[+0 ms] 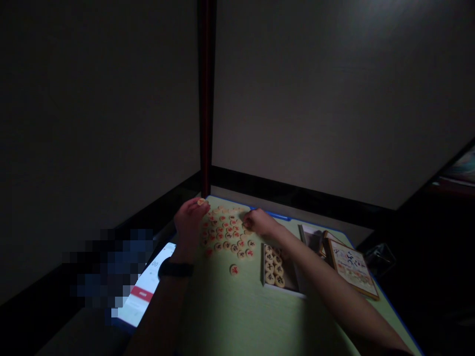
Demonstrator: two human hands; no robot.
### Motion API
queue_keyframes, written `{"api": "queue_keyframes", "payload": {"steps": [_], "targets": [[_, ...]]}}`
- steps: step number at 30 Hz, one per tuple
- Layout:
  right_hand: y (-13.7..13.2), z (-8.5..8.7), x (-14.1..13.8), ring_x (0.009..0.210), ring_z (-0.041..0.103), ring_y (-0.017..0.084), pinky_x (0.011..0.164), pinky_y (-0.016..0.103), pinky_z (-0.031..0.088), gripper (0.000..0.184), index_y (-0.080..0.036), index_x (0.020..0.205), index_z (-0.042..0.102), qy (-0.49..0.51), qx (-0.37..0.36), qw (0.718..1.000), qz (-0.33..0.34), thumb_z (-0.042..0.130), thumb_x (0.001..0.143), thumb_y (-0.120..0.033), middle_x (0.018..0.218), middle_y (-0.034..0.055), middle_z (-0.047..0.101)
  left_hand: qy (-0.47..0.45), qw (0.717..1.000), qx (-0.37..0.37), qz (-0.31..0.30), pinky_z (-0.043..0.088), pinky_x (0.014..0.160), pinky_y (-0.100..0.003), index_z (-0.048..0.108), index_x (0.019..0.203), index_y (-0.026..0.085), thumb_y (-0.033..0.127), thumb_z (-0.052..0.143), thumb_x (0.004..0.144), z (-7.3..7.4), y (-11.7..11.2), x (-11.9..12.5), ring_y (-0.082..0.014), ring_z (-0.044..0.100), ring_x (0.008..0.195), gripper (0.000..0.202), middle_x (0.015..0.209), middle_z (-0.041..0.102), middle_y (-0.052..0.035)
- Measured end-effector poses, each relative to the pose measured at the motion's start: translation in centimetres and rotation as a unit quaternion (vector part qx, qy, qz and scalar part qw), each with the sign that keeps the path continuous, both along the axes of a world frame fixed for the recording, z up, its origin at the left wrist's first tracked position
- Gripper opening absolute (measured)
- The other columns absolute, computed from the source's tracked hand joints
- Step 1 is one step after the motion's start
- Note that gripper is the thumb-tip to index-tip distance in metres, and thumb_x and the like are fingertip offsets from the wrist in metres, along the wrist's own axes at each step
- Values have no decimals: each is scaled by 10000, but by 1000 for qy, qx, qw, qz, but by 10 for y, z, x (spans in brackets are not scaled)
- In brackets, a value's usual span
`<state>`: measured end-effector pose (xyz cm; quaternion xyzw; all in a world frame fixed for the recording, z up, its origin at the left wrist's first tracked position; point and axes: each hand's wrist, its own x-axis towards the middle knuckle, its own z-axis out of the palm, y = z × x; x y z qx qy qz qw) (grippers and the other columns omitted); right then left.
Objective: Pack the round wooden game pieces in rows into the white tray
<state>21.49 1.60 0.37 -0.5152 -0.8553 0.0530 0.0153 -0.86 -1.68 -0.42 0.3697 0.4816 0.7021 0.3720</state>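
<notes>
Head view. Left hand (190,216) raised at the far left corner of the green table (222,316), fingertips pinched on a round piece (201,201) with a reddish mark. Right hand (260,221) across from it, fingers bunched low at the edge of the spread; cannot tell whether a piece is clamped in them. Between the two grips and toward the wearer: loose pieces (220,230), marked red or black. One stray red-marked piece (234,270) apart from these, nearer the wearer than either grip. Below the right grip, partly under its forearm, a shallow box (284,290); black-marked pieces (269,267) in two columns along its left side. Right of that grip, a gold-edged case (352,267). Below the left grip, a dark wristband (176,269) and a lit screen (150,277).
</notes>
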Motion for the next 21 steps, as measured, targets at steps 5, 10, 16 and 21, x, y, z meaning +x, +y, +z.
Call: {"api": "queue_keyframes", "payload": {"steps": [5, 10, 16, 21], "targets": [[3, -2, -16, 948, 677, 229, 751, 247, 446, 196, -146, 955, 736, -48, 14, 999, -7, 569, 877, -211, 1059, 150, 726, -34, 998, 41, 40, 562, 792, -314, 702, 1008, 139, 335, 763, 651, 0, 1, 0, -181, 700, 819, 412, 875, 745, -45], [5, -7, -26, 1008, 667, 243, 804, 263, 458, 256, -146, 1015, 727, -70, 13, 997, 17, 498, 899, -152, 1110, 166, 712, -34, 999, 4, 31, 557, 794, -305, 719, 1027, 152, 300, 779, 643, -3, 2, 1, -187, 697, 854, 416, 896, 754, -33], [9, -12, -26, 962, 666, 221, 805, 250, 439, 267, -141, 993, 732, -48, 2, 998, 39, 502, 869, -89, 1030, 151, 731, -27, 999, -1, 25, 552, 851, -325, 717, 1042, 140, 276, 788, 649, -5, 3, 0, -195, 700, 897, 422, 934, 758, -45], [15, -12, -16, 797, 649, 174, 693, 221, 416, 249, -125, 866, 738, 6, -9, 1000, 10, 536, 770, -17, 859, 77, 734, -37, 999, -12, 10, 552, 856, -332, 712, 1040, 139, 252, 782, 645, -6, 4, 0, -195, 703, 888, 417, 922, 760, -42]]}}
